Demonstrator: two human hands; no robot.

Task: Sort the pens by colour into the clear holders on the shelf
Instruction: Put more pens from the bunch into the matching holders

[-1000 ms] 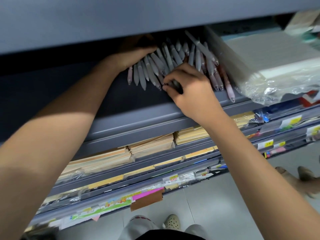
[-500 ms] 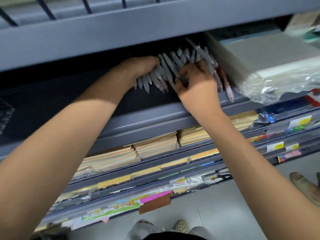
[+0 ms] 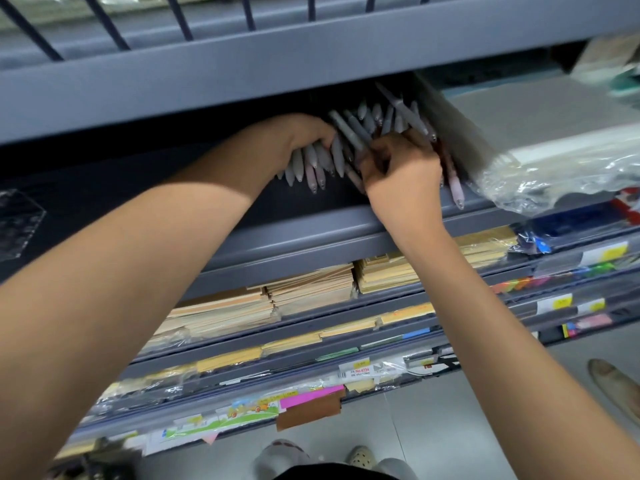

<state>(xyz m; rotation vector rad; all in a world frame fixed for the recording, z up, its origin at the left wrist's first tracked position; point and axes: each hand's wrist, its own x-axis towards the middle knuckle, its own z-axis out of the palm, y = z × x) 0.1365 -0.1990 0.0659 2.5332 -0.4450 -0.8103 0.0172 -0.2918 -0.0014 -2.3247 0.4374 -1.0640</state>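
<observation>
Both hands were reaching into the gap under the upper shelf, where the pens lay in a loose fan on the grey shelf. The left hand lay palm-down on the left part of the fan, its fingers curled over a bunch of grey pens, whose tips stuck out below its knuckles toward the person. Just to its right, almost touching it, the right hand had its fingers bent tight and tucked in among the pens, pinching at them near a long grey pen that ran slantwise between the two hands; which pen it actually had hold of could not be made out. More pens stood out beyond the right hand's knuckles, deeper in the shelf. A pink pen lay just to the right of the right hand, tip toward the shelf edge, right beside a plastic-wrapped pack of paper. Well to the left of the left hand, past its forearm, a clear holder showed faintly at the frame's edge. Below both wrists, stacks of brown envelopes filled the lower shelves
</observation>
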